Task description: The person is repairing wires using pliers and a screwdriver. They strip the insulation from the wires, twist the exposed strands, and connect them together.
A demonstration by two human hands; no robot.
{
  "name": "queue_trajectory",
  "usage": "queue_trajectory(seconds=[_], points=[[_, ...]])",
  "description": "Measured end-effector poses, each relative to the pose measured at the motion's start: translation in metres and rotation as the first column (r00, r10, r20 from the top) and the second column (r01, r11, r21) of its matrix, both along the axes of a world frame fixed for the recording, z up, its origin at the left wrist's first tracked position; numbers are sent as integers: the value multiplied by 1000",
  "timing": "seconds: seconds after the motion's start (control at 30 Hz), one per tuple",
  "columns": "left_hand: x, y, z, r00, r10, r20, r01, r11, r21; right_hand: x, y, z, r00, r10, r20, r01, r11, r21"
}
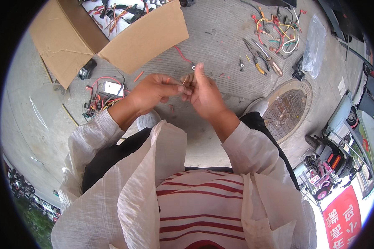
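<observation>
Head view: right of a wire tangle (96,103), the left hand (156,91) pinches a thin coppery wire (185,80) between the hands; the right hand (205,95) sits alongside, thumb raised, its grip unclear. The work seems partway: the wire looks bare, no finished joint shows, and yellow-handled pliers (259,67) lie apart at right.

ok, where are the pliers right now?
Head view, right of centre: the pliers lie just left of the screwdriver, up in the picture from the manhole cover.
</observation>
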State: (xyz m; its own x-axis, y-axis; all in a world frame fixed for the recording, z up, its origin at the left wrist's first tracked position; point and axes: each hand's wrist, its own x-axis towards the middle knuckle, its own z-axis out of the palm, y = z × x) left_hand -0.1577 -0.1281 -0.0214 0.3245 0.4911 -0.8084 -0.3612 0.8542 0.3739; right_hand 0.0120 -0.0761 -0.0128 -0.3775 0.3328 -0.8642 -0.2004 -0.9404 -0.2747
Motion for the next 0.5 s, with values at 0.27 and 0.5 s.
queue_trajectory(seconds=[0.27,0.5], points=[[-5,-2,-6,995,-18,101,21,999,-25,6,-3,-10,989,117,-93,-100,980,173],[-4,-2,-5,993,-100,56,99,995,12,5,-7,-15,992,119,-44,-109,976,189]])
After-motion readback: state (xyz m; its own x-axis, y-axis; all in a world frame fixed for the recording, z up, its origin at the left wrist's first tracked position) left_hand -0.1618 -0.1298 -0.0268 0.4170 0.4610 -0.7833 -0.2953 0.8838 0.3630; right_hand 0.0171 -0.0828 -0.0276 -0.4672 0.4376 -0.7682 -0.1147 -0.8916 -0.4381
